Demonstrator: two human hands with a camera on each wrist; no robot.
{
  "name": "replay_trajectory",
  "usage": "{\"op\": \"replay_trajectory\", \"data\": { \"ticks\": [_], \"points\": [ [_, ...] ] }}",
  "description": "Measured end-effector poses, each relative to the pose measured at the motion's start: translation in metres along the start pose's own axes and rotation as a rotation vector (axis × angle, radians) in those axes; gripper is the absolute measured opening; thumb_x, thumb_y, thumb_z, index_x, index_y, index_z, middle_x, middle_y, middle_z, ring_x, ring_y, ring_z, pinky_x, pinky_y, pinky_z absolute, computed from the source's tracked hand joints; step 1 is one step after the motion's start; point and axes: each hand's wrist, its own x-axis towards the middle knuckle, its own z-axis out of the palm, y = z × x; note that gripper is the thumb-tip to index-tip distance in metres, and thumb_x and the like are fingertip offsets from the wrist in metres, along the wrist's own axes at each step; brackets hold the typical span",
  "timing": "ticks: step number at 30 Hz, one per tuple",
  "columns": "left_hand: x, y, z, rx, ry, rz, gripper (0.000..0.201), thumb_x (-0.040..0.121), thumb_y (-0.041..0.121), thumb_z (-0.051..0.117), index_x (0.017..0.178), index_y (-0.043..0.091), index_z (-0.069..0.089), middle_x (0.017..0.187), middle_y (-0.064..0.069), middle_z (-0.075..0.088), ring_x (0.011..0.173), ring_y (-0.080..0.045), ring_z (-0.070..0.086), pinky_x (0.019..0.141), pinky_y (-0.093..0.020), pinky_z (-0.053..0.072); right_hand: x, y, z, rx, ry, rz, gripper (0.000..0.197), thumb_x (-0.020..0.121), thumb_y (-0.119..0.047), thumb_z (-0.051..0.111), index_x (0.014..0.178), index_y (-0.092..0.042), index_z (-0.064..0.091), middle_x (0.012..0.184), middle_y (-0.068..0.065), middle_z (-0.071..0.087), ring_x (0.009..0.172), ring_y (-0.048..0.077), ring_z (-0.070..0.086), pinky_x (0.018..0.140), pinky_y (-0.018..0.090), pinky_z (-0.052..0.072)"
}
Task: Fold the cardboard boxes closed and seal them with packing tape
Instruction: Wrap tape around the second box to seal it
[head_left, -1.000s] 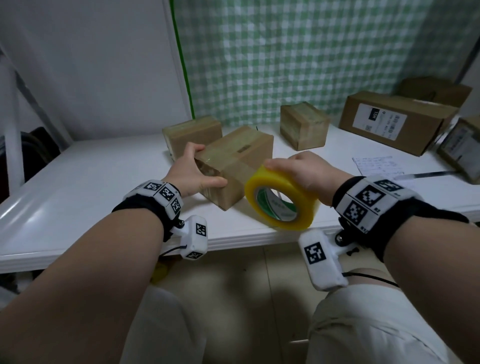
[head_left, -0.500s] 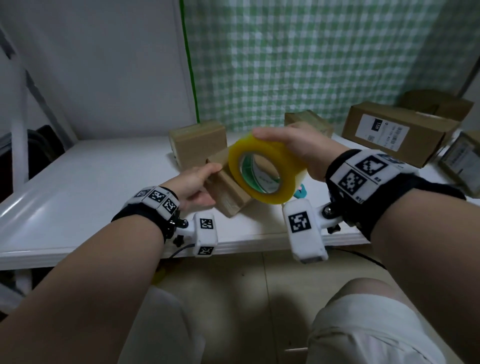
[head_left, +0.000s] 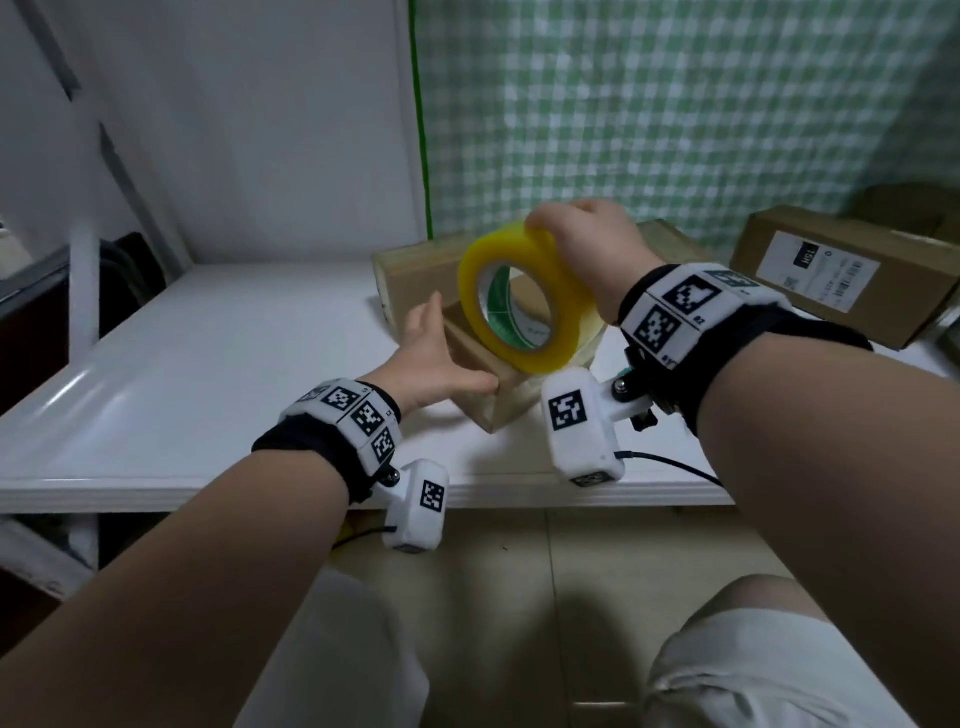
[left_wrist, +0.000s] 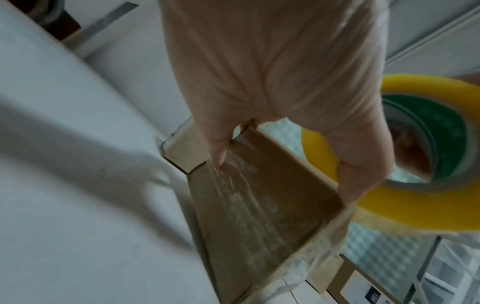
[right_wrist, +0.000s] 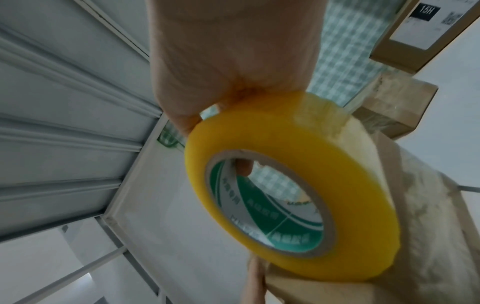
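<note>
A small cardboard box (head_left: 485, 410) sits near the front of the white table (head_left: 208, 364), one corner turned toward me. My left hand (head_left: 436, 358) grips that near corner, thumb on the front face and fingers along the left face; in the left wrist view the left hand (left_wrist: 272, 82) pinches the box (left_wrist: 259, 201) over glossy tape. My right hand (head_left: 587, 244) grips a yellow tape roll (head_left: 558, 291) by its top, just above the box. In the right wrist view a clear strip runs from the tape roll (right_wrist: 337, 164) onto the box (right_wrist: 428, 216).
A second small box (head_left: 410, 275) stands just behind the held one, and another box (head_left: 670, 239) shows behind my right wrist. A long labelled box (head_left: 841, 270) lies at the right. A green checked cloth (head_left: 675, 104) hangs at the back. The table's front edge (head_left: 156, 488) runs below my wrists.
My right hand has carried the tape roll from the box's front lower side up over its top. My left hand shifted from the box's left side to its near corner.
</note>
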Motion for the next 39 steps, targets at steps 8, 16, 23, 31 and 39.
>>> {"op": "replay_trajectory", "data": {
  "ticks": [8, 16, 23, 31, 39],
  "points": [
    [0.003, -0.006, 0.002, -0.032, -0.050, 0.010, 0.151, 0.045, 0.053, 0.088, 0.150, 0.021, -0.015, 0.157, 0.002, -0.007, 0.145, -0.019, 0.006, 0.118, -0.039, 0.015, 0.012, 0.004, 0.005, 0.041, -0.078, 0.020, 0.041, 0.072, -0.052, 0.073, 0.080, -0.012, 0.067, 0.080, 0.005, 0.070, 0.074, 0.021, 0.067, 0.074, 0.035, 0.057],
    [0.012, -0.011, 0.011, 0.050, 0.125, 0.041, 0.132, 0.050, 0.049, 0.088, 0.149, 0.019, 0.007, 0.150, -0.006, 0.018, 0.139, -0.019, 0.022, 0.114, -0.033, 0.024, 0.011, 0.009, 0.011, 0.095, -0.186, 0.147, 0.091, 0.052, -0.073, 0.067, 0.119, -0.012, 0.062, 0.107, 0.009, 0.069, 0.094, 0.028, 0.068, 0.087, 0.044, 0.055],
    [0.013, -0.006, 0.006, 0.125, 0.089, 0.074, 0.123, 0.050, 0.047, 0.089, 0.145, 0.020, 0.015, 0.142, -0.004, 0.026, 0.130, -0.018, 0.031, 0.108, -0.027, 0.028, 0.000, 0.009, 0.004, 0.096, -0.165, 0.164, 0.083, 0.065, -0.062, 0.068, 0.128, -0.010, 0.054, 0.114, 0.010, 0.065, 0.097, 0.029, 0.065, 0.089, 0.045, 0.053],
    [0.013, -0.001, 0.004, 0.156, 0.087, 0.049, 0.112, 0.053, 0.043, 0.088, 0.142, 0.021, 0.022, 0.143, -0.006, 0.028, 0.129, -0.022, 0.035, 0.105, -0.032, 0.033, -0.020, 0.026, -0.026, -0.059, -0.193, 0.191, 0.052, 0.077, -0.049, 0.070, 0.110, -0.009, 0.066, 0.101, 0.010, 0.069, 0.085, 0.025, 0.067, 0.066, 0.029, 0.053],
    [0.014, 0.003, 0.001, 0.209, 0.065, 0.028, 0.112, 0.051, 0.041, 0.088, 0.141, 0.021, 0.024, 0.136, -0.007, 0.034, 0.124, -0.023, 0.039, 0.101, -0.031, 0.035, -0.036, 0.058, -0.028, -0.043, -0.225, 0.242, 0.061, 0.062, -0.058, 0.070, 0.099, -0.008, 0.068, 0.092, 0.014, 0.070, 0.082, 0.032, 0.068, 0.082, 0.047, 0.057]
  ]
}}
